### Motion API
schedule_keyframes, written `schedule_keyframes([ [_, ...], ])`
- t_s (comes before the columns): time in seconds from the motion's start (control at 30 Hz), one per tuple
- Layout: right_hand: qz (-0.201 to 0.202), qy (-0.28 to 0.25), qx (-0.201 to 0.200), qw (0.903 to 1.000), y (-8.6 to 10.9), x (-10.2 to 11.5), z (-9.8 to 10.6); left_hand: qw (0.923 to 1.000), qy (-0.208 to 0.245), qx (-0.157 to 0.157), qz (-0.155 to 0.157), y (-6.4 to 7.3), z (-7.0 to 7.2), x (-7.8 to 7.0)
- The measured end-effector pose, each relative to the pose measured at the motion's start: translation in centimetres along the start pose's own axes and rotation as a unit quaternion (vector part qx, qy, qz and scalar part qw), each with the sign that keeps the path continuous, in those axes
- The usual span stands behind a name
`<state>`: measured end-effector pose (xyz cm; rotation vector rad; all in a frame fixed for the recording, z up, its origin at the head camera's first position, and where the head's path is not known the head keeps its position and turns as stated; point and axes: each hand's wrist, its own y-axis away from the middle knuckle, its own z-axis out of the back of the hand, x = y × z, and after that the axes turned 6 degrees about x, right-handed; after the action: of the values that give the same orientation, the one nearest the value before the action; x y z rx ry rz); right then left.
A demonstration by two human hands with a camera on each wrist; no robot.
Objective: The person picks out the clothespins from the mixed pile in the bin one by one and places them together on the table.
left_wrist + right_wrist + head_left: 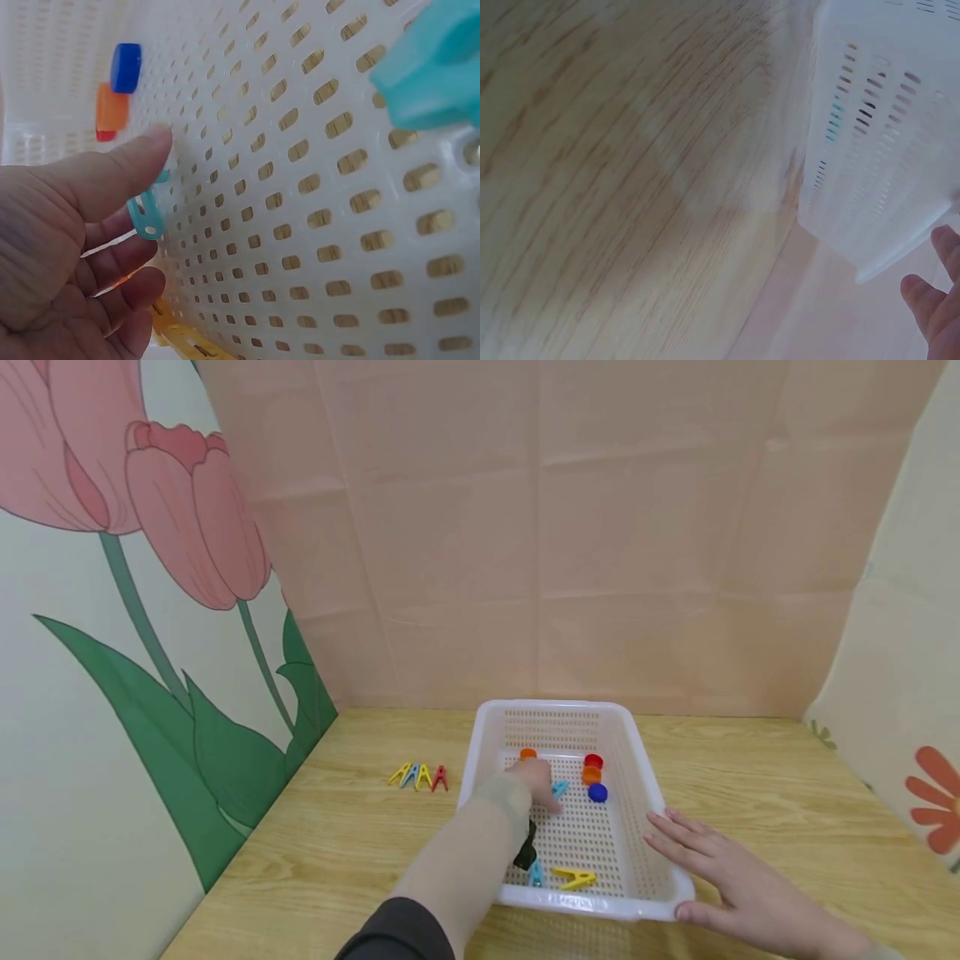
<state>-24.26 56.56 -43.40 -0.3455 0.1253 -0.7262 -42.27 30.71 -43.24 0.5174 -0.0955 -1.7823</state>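
Observation:
A white perforated plastic basket [652,852] stands on the wooden table. My left hand [534,781] reaches down inside it, thumb and loosely bent fingers apart beside a light-blue clothespin [146,214]. Whether the fingers touch that clothespin cannot be told. A yellow clothespin [576,878] and another light-blue clothespin [536,872] lie at the basket's near end. Farther in are a red bottle cap [593,762], an orange cap [592,775], a blue cap [597,792] and a second orange cap [528,754]. My right hand [723,877], fingers extended, is at the basket's right rim.
Left of the basket, a red clothespin [440,777] ends a row with yellow and blue clothespins [410,775] on the table. A covered wall [570,568] rises behind the basket. Flower-painted panels [225,735] stand at both sides.

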Motion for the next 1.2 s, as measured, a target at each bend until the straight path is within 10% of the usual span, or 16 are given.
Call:
schedule_keyframes([
  [0.43,0.015,-0.004,-0.019,0.9997,-0.1,-0.4,-0.2,0.9979,-0.064,-0.006,-0.008,-1.2,-0.3,0.1],
  [0.9,0.005,-0.004,-0.002,1.0000,0.0,-0.7,-0.3,0.9978,0.050,-0.040,-0.016,-2.5,-0.2,0.2],
  [1.2,0.005,0.007,-0.006,0.9999,-0.1,-0.5,-0.1,0.9825,0.167,-0.067,-0.048,-2.4,0.3,0.3],
])
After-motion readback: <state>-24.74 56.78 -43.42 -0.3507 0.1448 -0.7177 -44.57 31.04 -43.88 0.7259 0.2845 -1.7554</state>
